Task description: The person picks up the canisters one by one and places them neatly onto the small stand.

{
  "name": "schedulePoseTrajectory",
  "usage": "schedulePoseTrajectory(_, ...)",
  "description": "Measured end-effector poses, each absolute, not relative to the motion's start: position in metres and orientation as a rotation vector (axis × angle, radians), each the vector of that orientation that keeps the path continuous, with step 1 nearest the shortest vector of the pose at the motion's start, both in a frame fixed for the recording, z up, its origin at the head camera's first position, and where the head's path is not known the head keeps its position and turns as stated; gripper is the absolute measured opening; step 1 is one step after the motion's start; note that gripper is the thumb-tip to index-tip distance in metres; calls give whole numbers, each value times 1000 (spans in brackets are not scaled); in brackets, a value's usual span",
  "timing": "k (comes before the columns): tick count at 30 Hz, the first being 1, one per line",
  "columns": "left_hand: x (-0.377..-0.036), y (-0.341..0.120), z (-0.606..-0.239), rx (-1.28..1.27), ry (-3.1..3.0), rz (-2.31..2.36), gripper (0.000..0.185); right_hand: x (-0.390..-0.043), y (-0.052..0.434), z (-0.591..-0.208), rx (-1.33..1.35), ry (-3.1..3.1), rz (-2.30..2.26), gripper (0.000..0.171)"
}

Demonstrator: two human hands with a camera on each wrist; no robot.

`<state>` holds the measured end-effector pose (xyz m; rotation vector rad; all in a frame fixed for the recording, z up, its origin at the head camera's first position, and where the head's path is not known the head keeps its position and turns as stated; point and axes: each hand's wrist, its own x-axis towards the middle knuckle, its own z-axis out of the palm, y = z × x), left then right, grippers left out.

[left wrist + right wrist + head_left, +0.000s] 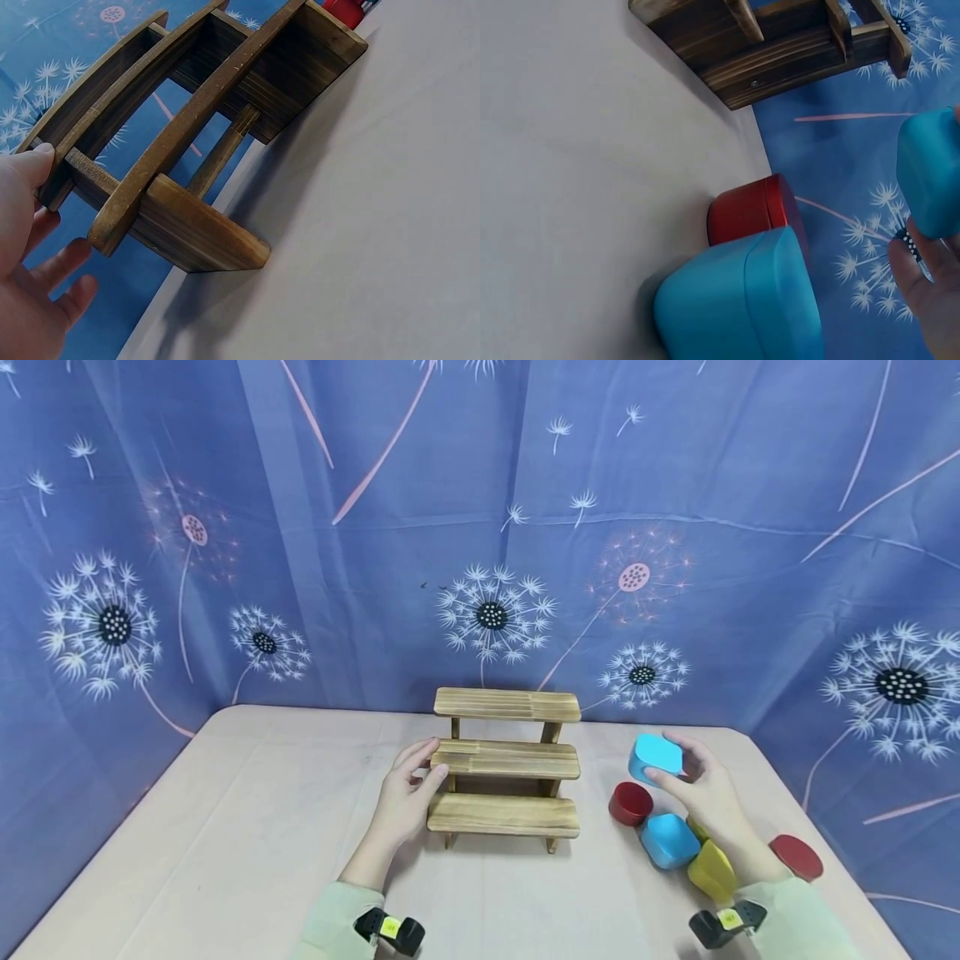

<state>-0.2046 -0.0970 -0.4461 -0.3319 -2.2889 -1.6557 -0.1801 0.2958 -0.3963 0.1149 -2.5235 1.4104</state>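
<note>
A small three-tier wooden shelf [506,760] stands in the middle of the table. My left hand [411,789] rests against the left end of its middle tier, one fingertip [37,161] touching the plank and the other fingers loose and off the wood. My right hand [697,785] holds a light blue rounded box [655,757] lifted above the table to the right of the shelf. The right wrist view shows this box [930,176] pinched at the frame's right edge by the hand [930,285].
On the table [247,827] under my right hand lie a red round tin [630,802], a second blue box [669,840], a yellow box [712,870] and another red tin [797,857]. A blue dandelion-print curtain [300,568] closes off the back and sides.
</note>
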Motion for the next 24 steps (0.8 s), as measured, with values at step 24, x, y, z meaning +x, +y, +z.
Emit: schedulePoseTrajectory(24, -205, -98, -446, -337, -2280, -1662, 45, -189, 270, -376, 241, -2441, 1543, 63)
